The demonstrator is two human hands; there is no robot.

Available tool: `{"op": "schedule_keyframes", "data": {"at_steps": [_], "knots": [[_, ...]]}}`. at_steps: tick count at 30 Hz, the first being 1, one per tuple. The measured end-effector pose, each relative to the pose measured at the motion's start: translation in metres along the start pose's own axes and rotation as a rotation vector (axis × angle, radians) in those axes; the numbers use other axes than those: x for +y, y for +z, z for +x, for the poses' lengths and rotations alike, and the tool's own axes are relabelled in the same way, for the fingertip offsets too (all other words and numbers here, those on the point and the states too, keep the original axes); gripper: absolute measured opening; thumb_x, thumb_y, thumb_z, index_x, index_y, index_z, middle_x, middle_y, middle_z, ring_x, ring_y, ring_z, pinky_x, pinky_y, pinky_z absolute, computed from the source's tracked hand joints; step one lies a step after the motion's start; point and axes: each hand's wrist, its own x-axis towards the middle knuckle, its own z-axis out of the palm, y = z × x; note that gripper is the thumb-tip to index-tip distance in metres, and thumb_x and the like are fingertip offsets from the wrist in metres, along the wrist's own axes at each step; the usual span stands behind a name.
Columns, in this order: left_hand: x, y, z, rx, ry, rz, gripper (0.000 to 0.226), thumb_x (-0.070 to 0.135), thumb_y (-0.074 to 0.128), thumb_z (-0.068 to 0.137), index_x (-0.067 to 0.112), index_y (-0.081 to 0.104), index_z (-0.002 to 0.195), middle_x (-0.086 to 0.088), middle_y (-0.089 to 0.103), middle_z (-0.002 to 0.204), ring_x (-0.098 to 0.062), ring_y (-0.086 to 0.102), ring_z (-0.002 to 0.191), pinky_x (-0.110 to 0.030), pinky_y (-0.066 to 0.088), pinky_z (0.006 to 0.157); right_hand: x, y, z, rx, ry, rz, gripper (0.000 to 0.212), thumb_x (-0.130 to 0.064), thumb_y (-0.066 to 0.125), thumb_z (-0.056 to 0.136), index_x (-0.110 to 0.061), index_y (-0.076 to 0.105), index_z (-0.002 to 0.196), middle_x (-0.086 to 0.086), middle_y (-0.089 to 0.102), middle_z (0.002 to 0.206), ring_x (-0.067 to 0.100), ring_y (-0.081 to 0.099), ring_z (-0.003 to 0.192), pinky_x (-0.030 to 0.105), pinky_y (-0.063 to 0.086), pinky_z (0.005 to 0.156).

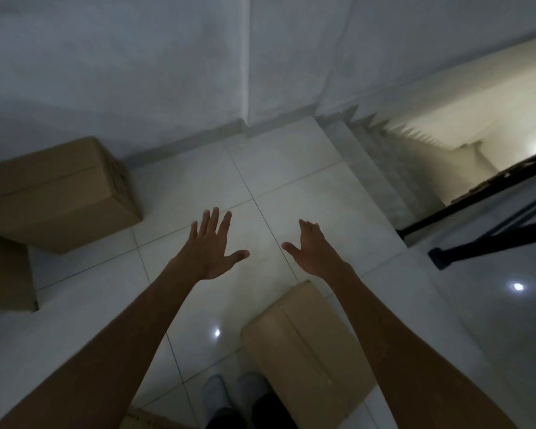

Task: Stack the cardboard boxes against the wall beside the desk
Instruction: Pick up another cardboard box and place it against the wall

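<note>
Both hands empty, fingers spread: left hand (212,246), right hand (314,250), mid-frame over tiled floor (276,168). One cardboard box (64,193) by the wall (136,72) at left, unstacked; another box (307,342) at bottom centre near feet. Stacking mostly left.

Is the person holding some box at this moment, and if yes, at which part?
Nothing is held. The left hand and the right hand are both open, above bare floor.
</note>
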Motion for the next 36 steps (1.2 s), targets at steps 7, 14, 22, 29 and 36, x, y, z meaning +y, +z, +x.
{"op": "schedule_keyframes", "data": {"at_steps": [7,14,22,29,36], "knots": [[0.025,0.035,0.024,-0.062,0.094,0.053,0.100,0.075,0.029,0.086,0.016,-0.016,0.153,-0.015,-0.022,0.159,-0.031,-0.019,0.147,-0.048,-0.006,0.119,0.056,0.024,-0.014,0.063,0.121,0.070,0.080,-0.045,0.051,0.099,-0.007,0.009,0.156,0.015,0.009,0.163,0.028,0.005,0.152,0.049,0.024,0.118],[0.055,0.078,0.053,-0.109,0.185,0.118,0.100,0.075,0.028,0.086,0.015,-0.017,0.152,-0.014,-0.021,0.159,-0.031,-0.019,0.147,-0.047,-0.006,0.119,0.113,0.051,-0.016,0.106,0.190,0.178,0.082,-0.046,0.049,0.099,-0.008,0.005,0.157,0.013,0.006,0.164,0.026,0.006,0.152,0.047,0.021,0.120],[0.082,0.147,0.072,-0.157,0.290,0.179,0.100,0.074,0.029,0.086,0.014,-0.016,0.153,-0.015,-0.020,0.160,-0.031,-0.017,0.148,-0.048,-0.004,0.120,0.182,0.109,-0.030,0.125,0.298,0.223,0.081,-0.046,0.047,0.100,-0.006,0.006,0.157,0.014,0.007,0.164,0.027,0.004,0.152,0.045,0.019,0.121],[0.096,0.205,0.071,-0.243,0.354,0.225,0.101,0.074,0.029,0.086,0.014,-0.018,0.152,-0.015,-0.021,0.159,-0.031,-0.017,0.148,-0.048,-0.004,0.120,0.242,0.168,-0.074,0.119,0.426,0.253,0.081,-0.047,0.046,0.100,-0.005,0.005,0.156,0.015,0.007,0.164,0.028,0.005,0.152,0.043,0.016,0.121],[0.114,0.242,0.065,-0.289,0.389,0.245,0.100,0.074,0.031,0.087,0.015,-0.017,0.153,-0.014,-0.020,0.160,-0.029,-0.015,0.149,-0.047,-0.003,0.120,0.292,0.225,-0.115,0.186,0.562,0.359,0.085,-0.048,0.050,0.098,-0.004,0.008,0.156,0.018,0.010,0.162,0.032,0.009,0.151,0.047,0.021,0.120]]}}
